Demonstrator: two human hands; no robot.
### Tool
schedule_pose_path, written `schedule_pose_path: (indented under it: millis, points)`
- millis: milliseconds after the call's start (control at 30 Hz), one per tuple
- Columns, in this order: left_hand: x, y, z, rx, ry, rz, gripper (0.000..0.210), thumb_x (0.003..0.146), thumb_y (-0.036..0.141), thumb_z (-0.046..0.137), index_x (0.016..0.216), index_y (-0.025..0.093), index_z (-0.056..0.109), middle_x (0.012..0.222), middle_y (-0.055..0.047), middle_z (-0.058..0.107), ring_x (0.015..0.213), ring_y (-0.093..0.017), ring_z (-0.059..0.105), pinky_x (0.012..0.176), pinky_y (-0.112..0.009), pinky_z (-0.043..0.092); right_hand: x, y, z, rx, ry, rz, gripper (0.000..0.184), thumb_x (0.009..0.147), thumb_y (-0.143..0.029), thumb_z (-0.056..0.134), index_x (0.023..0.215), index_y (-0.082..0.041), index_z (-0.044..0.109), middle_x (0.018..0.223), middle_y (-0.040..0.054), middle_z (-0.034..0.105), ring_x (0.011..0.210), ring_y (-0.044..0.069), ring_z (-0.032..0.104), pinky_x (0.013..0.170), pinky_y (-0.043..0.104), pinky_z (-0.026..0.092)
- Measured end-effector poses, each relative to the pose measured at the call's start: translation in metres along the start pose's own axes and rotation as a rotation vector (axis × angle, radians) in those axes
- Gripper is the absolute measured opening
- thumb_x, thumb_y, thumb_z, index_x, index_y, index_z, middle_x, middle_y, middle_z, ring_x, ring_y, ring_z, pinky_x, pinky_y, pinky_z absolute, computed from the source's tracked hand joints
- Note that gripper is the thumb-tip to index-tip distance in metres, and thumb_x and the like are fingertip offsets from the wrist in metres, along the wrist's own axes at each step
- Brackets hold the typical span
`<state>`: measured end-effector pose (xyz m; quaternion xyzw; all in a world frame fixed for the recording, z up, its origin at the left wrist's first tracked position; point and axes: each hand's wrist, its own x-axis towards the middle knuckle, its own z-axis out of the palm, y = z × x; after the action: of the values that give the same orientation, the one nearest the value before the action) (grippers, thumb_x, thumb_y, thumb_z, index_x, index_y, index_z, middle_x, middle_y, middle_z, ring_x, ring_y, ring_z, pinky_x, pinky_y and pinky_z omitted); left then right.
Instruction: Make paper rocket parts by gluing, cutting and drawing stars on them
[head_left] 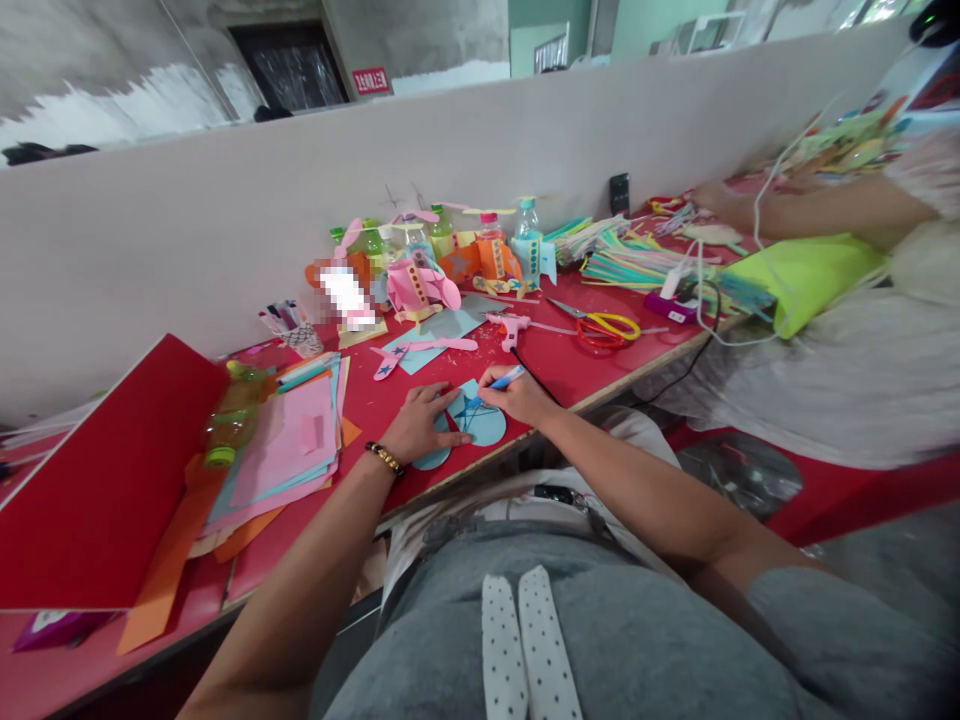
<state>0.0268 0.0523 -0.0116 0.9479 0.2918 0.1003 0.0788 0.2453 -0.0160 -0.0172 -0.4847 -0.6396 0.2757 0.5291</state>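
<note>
My right hand (517, 396) grips a blue marker (510, 379), its tip down on a light-blue paper cutout (489, 427) with a darker blue shape drawn on it. Thumb and fingers apart, my left hand (420, 425) presses on the cutout's left side. Partly under that hand lies another rounded light-blue piece (433, 458). Just beyond are a pink paper strip with blue stars (420, 350) and a pink glue gun (511, 330). Scissors with red and yellow handles (604, 328) rest farther right.
Bottle-and-paper aircraft models (412, 285) line the partition. Coloured paper sheets (281, 440), a bottle (234, 415) and a red board (112, 490) are at left. Pipe cleaners (630, 258) and a purple power strip (671, 307) lie at right, near another person's arm (810, 212).
</note>
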Motion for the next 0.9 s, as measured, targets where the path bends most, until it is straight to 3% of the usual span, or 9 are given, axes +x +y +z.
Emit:
schedule_pose_path:
  millis: [333,767,900]
  points:
    - [0.0,0.001,-0.001,0.001,0.01,0.01,0.087,0.07,0.07,0.066,0.139,0.02,0.05,0.144,-0.015,0.045,0.13,-0.034,0.04,0.11,-0.049,0.032,-0.001,-0.002,-0.002,0.044,0.003,0.012,0.009,0.074,-0.023,0.059,0.067,-0.016,0.06,0.059,-0.0022,0.06,0.055,0.01,0.052,0.055,0.022,0.039]
    - [0.001,-0.003,0.002,0.006,0.002,0.011,0.089,0.069,0.072,0.065,0.14,0.019,0.05,0.144,-0.015,0.045,0.131,-0.035,0.04,0.109,-0.049,0.032,-0.004,-0.012,-0.005,0.126,-0.192,-0.001,0.012,0.072,-0.026,0.063,0.067,-0.015,0.06,0.058,-0.0016,0.058,0.053,0.009,0.048,0.051,0.021,0.036]
    - [0.001,-0.002,0.002,0.011,0.001,0.017,0.087,0.07,0.072,0.064,0.14,0.021,0.049,0.144,-0.014,0.045,0.131,-0.034,0.04,0.109,-0.048,0.032,-0.003,-0.009,-0.004,0.112,-0.187,0.003,0.012,0.073,-0.025,0.063,0.067,-0.015,0.06,0.058,-0.0017,0.057,0.054,0.009,0.049,0.051,0.02,0.037]
